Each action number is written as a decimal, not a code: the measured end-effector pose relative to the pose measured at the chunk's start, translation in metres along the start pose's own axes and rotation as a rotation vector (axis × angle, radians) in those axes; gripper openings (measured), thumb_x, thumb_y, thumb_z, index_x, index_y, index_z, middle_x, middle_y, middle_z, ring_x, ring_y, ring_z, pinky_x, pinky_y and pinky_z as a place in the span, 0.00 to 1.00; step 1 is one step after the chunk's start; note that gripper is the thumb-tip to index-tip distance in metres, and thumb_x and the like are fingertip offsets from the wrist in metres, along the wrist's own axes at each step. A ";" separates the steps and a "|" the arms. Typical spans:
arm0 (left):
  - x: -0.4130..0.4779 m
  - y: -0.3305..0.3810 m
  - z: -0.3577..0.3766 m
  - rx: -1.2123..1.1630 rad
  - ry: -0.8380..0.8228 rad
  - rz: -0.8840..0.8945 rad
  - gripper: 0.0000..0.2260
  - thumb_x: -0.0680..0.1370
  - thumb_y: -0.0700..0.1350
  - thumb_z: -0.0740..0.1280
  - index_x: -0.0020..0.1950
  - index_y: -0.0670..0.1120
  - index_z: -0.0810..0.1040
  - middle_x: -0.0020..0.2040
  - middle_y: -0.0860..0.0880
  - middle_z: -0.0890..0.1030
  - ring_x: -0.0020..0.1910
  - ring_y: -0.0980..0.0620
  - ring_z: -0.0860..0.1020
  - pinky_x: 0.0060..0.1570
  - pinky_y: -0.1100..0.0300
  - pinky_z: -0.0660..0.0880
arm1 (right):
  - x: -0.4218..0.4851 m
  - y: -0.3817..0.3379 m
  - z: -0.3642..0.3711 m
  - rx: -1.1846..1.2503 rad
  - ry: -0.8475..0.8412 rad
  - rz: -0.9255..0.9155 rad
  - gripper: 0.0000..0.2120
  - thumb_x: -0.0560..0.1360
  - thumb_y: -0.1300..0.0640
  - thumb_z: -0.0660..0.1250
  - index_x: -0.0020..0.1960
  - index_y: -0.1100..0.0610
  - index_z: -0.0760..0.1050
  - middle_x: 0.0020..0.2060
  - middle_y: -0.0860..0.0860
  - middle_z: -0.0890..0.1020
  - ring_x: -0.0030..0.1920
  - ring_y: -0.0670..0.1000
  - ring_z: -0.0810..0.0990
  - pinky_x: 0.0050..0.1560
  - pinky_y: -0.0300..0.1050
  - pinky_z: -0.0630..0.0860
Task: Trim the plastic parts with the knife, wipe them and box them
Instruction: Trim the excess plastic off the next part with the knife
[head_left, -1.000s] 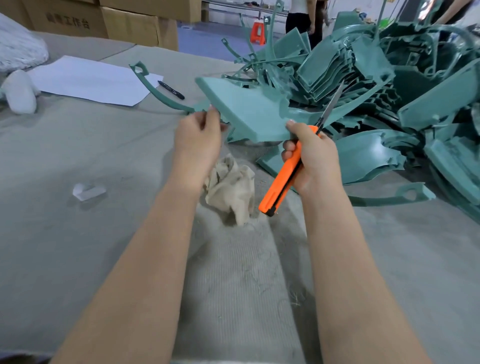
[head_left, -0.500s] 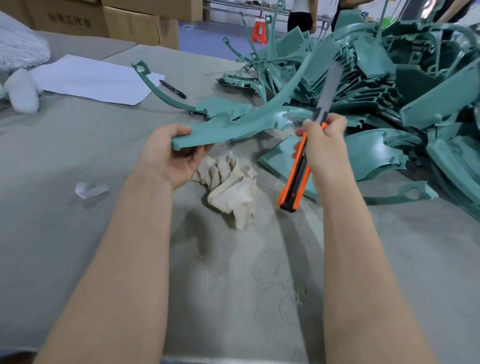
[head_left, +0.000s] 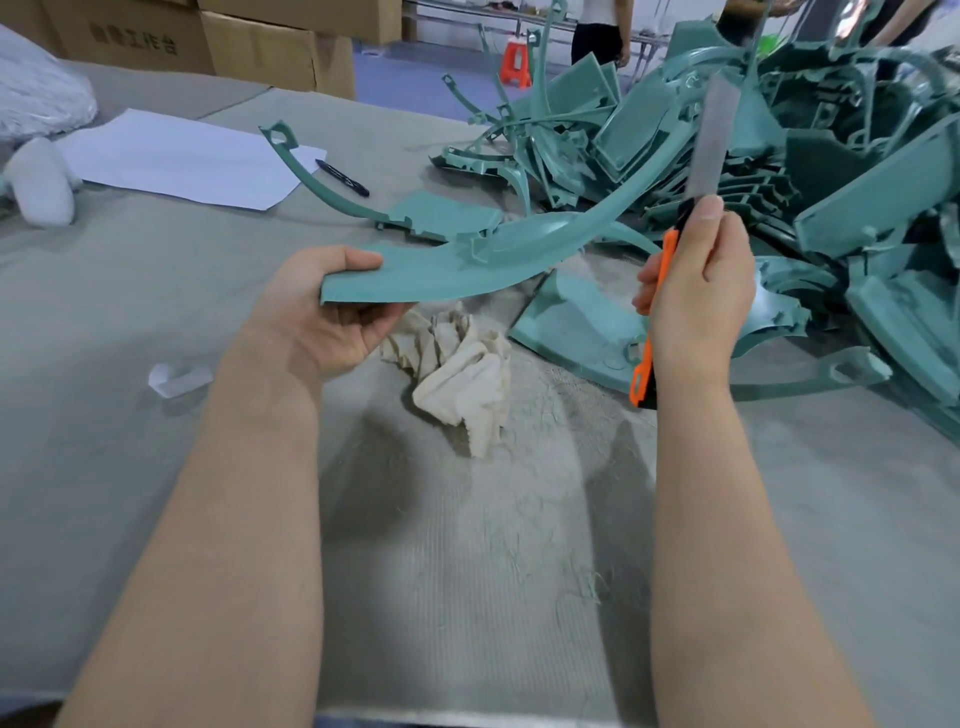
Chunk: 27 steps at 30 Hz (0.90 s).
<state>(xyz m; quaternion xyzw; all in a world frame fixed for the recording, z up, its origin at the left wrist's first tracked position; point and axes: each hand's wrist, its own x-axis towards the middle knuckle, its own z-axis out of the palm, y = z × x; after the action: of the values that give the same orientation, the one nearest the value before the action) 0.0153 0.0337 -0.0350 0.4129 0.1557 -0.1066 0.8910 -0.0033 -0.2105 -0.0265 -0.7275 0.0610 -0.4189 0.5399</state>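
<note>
The left hand, palm up, grips the flat near end of a long curved teal part, thumb on top and fingers under it. The part is held in the air above the surface and arcs up to the right toward the pile of teal parts. The right hand is curled round an orange knife, its blade out and pointing up, just right of the part. A crumpled rag lies on the surface between the hands. Farther left lie paper and a pen.
</note>
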 end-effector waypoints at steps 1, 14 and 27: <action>0.000 0.000 -0.001 0.001 -0.002 0.000 0.03 0.75 0.37 0.65 0.45 0.38 0.76 0.34 0.43 0.82 0.38 0.46 0.83 0.30 0.62 0.78 | 0.000 0.000 0.000 0.001 0.002 -0.003 0.18 0.83 0.46 0.52 0.36 0.49 0.64 0.23 0.42 0.73 0.24 0.47 0.71 0.30 0.47 0.72; 0.003 -0.001 -0.004 0.013 -0.008 -0.020 0.03 0.76 0.38 0.64 0.47 0.39 0.76 0.40 0.44 0.81 0.41 0.46 0.81 0.29 0.63 0.78 | -0.003 -0.002 0.001 0.042 -0.044 0.001 0.21 0.81 0.43 0.55 0.32 0.51 0.62 0.25 0.51 0.69 0.25 0.50 0.69 0.25 0.42 0.69; 0.004 -0.002 -0.004 0.024 -0.005 -0.009 0.02 0.75 0.37 0.64 0.47 0.39 0.76 0.37 0.44 0.82 0.38 0.47 0.82 0.28 0.62 0.78 | -0.002 -0.002 -0.001 0.098 -0.021 0.004 0.22 0.82 0.44 0.55 0.31 0.50 0.61 0.22 0.47 0.67 0.24 0.51 0.68 0.24 0.41 0.68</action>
<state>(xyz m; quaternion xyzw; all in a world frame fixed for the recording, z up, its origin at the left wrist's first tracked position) 0.0175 0.0355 -0.0397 0.4228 0.1541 -0.1132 0.8858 -0.0057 -0.2091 -0.0255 -0.7044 0.0364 -0.4128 0.5763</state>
